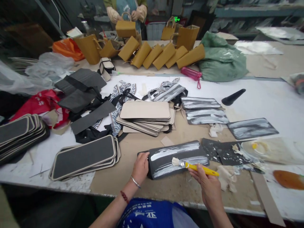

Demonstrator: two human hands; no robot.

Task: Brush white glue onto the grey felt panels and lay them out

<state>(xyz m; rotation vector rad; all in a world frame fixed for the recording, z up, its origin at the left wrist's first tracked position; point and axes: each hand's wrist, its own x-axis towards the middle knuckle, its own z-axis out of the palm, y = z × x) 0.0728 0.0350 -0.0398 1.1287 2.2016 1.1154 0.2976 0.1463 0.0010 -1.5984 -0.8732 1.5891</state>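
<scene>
A black rectangular panel (pixel 177 158) streaked with white glue lies on the brown paper in front of me. My left hand (pixel 140 167) presses on its left end, fingers curled over the edge. My right hand (pixel 206 180) is closed round a yellow-handled brush (pixel 194 167), whose white bristles rest on the middle of the panel. Three more glue-streaked panels (pixel 204 116) lie beyond, to the right.
A stack of beige boards (pixel 145 115) sits at centre. Black-faced padded pieces (pixel 84 156) are piled at left. A glue-smeared sheet (pixel 268 148) lies right. Tan bags (pixel 163 53) line the far edge, where another person (pixel 125 9) holds one. A green bag (pixel 222 58) sits behind.
</scene>
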